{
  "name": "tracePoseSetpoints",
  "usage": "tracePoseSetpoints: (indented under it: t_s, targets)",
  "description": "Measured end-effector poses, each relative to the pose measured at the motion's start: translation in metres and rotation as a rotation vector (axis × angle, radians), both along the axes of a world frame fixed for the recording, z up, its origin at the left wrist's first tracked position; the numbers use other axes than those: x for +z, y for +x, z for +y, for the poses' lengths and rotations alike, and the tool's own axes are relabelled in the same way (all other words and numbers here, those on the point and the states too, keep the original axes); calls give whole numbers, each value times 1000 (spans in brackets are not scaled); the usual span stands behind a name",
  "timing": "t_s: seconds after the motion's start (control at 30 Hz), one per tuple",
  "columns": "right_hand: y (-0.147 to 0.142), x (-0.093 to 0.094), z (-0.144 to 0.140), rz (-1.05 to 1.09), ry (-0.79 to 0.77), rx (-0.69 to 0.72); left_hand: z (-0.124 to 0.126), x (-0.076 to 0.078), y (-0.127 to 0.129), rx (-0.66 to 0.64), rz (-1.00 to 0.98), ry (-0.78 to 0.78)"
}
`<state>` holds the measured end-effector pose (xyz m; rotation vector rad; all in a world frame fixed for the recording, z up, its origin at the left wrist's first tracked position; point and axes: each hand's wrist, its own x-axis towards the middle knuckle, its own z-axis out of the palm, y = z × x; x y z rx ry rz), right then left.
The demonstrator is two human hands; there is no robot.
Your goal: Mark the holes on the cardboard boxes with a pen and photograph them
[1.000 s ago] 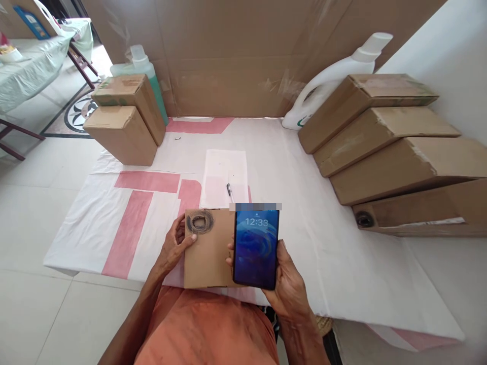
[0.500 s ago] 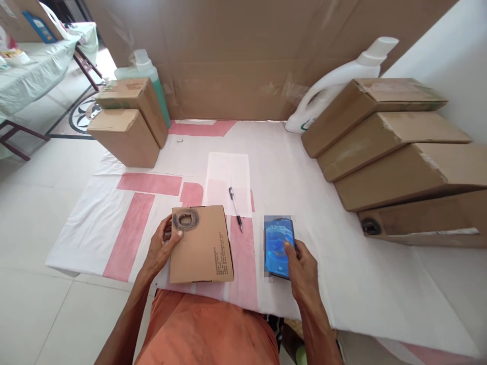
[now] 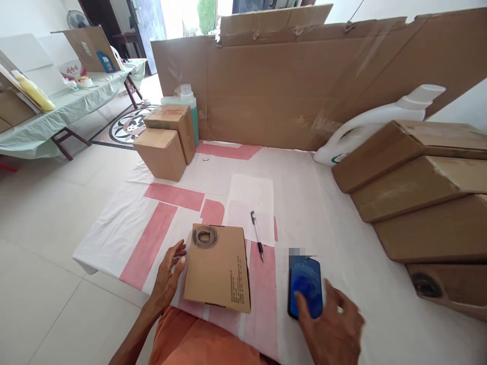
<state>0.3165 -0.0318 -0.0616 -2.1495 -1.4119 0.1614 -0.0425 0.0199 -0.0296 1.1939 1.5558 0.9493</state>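
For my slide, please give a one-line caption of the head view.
Left hand beside a cardboard box; right hand touching a lit phone on the table.

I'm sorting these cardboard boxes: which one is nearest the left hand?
The flat box with the dark scribbled ring, beside the left hand; the others stand farther away.
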Motion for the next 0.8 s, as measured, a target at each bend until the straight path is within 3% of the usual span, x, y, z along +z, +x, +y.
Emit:
tracePoseSetpoints:
  t_s: [0.1, 0.13, 0.23, 0.37, 0.47, 0.57, 0.67, 0.8]
  targets:
    - [-41, -5, -11, 152, -17, 524, -23, 2, 6, -123, -14, 14]
    - [-55, -7, -11, 227, -49, 634, -29, 4, 9, -156, -12, 28]
    - [-84, -1, 7, 364, -42, 741, -37, 15, 8, -115, -8, 61]
    - [-113, 42, 70, 377, 133, 891, -17, 43, -21, 16, 4, 105]
    - [-151, 83, 130, 414, 182, 927, 21, 62, -51, 146, 69, 237]
    - [-202, 113, 191, 470, 124, 924, 75, 67, -78, 323, 110, 312]
    - [-251, 126, 242, 442, 74, 923, 136, 64, -105, 468, 113, 333]
    - [-295, 128, 288, 388, 54, 902, 204, 62, -137, 577, 100, 329]
